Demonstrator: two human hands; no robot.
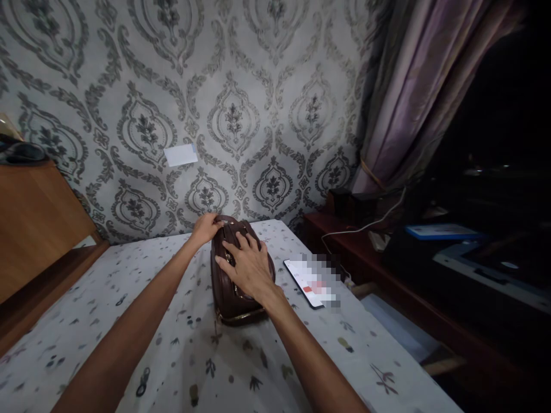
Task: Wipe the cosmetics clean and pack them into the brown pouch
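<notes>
I have the brown bag (221,289) lying on the white patterned cloth (172,350), out in front of me, with the wallpapered wall (275,103) beyond its far end and the phone (298,281) just beside it on the right, not touching it; my left hand (207,228) is up at the far left corner, its fingers at the bag's carry handle (227,218), though from this view I cannot tell whether they are closed round it or merely resting there; my right hand (248,268) lies palm down across the upper face, fingers spread apart and clamped on nothing, over part of the metal fittings

As for how far things have got, I can say the bag is down on the cloth and both hands have reached it; the metal zip (243,316) along the near edge shows no gap that I can make out, so I judge the bag shut on that side, but the right hand and forearm hide part of it and I cannot vouch for the rest; what is inside is hidden from me; with both hands touching the bag, I judge the handling to be unfinished, and how much is left I cannot tell
</notes>
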